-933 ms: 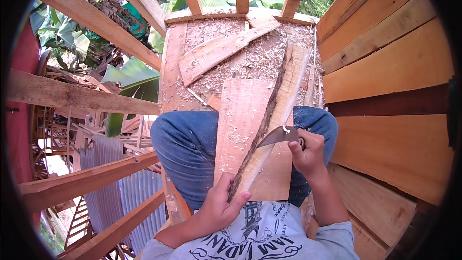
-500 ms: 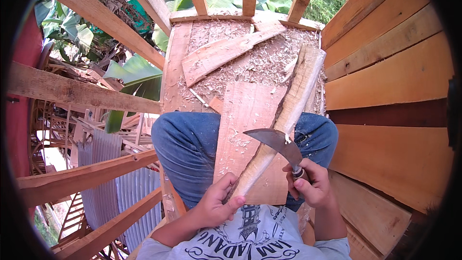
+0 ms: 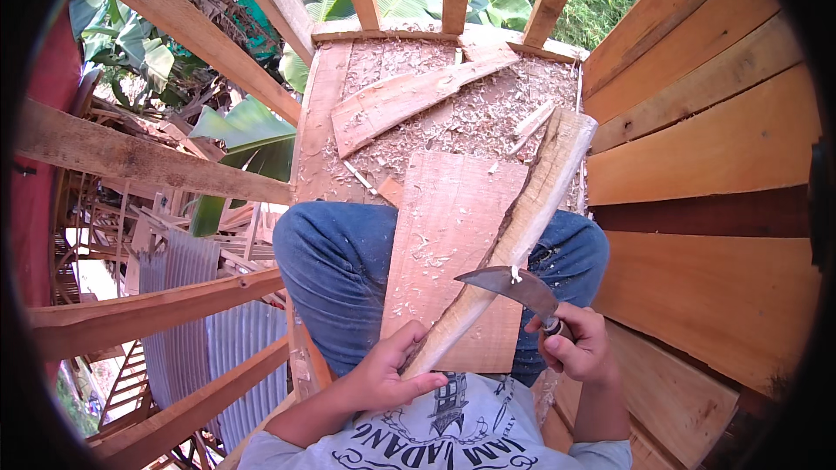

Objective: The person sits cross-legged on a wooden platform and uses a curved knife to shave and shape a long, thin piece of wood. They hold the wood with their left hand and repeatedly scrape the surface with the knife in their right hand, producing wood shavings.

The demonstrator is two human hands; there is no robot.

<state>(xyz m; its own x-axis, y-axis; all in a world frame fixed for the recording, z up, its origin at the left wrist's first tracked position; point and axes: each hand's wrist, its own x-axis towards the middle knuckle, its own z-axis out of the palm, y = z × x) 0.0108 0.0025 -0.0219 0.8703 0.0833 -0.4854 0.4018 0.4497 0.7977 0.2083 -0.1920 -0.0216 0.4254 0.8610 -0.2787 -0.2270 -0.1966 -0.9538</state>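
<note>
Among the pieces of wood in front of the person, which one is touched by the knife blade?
The long pale stick, held at its near end by the left hand. The curved blade lies across it; the flat board underneath and the plank beyond are untouched.

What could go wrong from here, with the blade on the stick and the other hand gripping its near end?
1. The curved metal knife rests on the long pale wooden stick; a slip toward the body could reach the left hand gripping the stick's near end.
2. The flat wooden board lies loose across the blue-jeaned thighs, so it may shift.
3. The right hand grips near the blade's base.
</note>
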